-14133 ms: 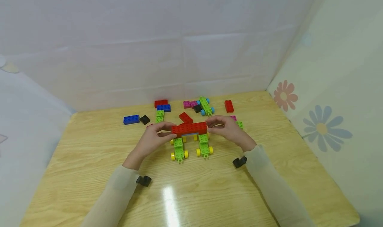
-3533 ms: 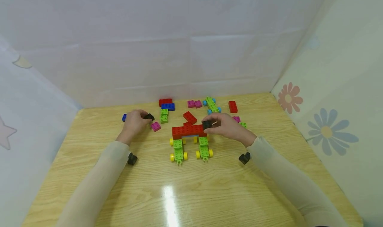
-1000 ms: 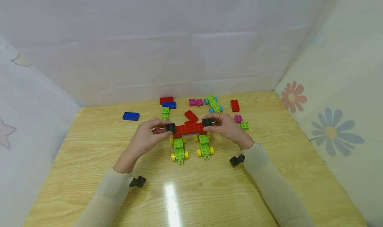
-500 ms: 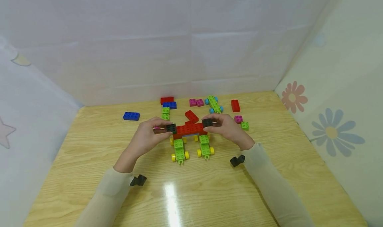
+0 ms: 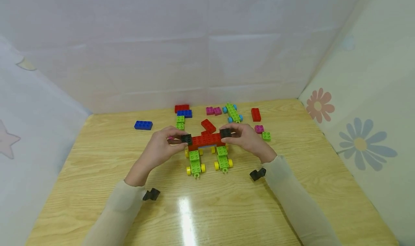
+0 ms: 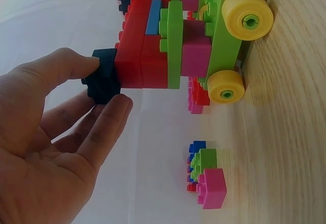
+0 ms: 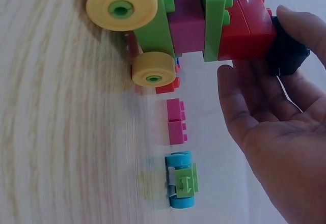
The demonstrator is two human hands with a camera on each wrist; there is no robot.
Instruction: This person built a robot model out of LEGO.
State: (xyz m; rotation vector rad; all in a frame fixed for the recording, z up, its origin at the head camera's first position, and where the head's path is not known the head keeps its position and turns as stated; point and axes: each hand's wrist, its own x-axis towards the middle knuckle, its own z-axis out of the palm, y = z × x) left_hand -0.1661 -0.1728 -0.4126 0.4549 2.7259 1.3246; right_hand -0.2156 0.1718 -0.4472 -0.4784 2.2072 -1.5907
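A toy-brick build stands on the table, its long red top resting over two green wheeled bases with yellow wheels. Magenta bricks sit between the bases and green bricks above, and a blue piece shows under the red. My left hand pinches a black brick between thumb and fingers, against the upper left end of the red. At the opposite end my right hand pinches another black brick the same way.
Behind the build lie a tilted red brick, magenta bricks and a green car base with blue wheels. A blue brick is at left. Red, magenta and green bricks lie at right.
Earlier both hands held the red top's ends. Then my left hand took a black brick from the table's left and brought it to the left end. Over the last second, almost no movement.
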